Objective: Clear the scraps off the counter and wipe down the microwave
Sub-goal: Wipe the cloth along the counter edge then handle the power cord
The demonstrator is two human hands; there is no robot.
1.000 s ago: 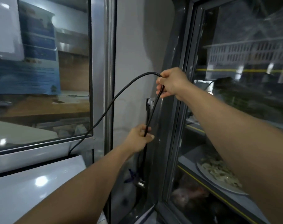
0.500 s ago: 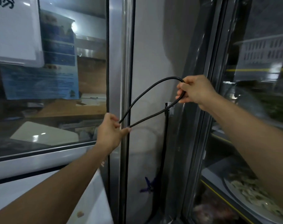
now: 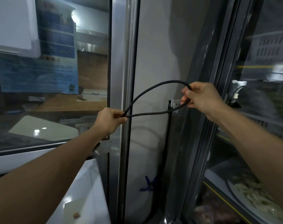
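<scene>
From the head view, both hands hold a loop of black cord (image 3: 155, 88) in front of the grey wall panel (image 3: 153, 46). The left hand (image 3: 109, 120) pinches the two strands together where they cross, just left of the panel, over the steel window post (image 3: 121, 62). The right hand (image 3: 200, 98) has its fingers curled round the bend of the loop at the panel's right edge, with the thumb and forefinger closed on the cord. Between the hands the cord forms a flat teardrop, the upper strand arching and the lower one sagging past a small metal bracket (image 3: 174, 104) fixed to the panel. Low and left of the panel lies a white glossy appliance top (image 3: 82, 191), probably the microwave, bearing a small sticker (image 3: 76, 215). Right of the panel stands a glass-doored cabinet (image 3: 226, 143) with a plate of pale food (image 3: 250, 193) on a shelf inside.
</scene>
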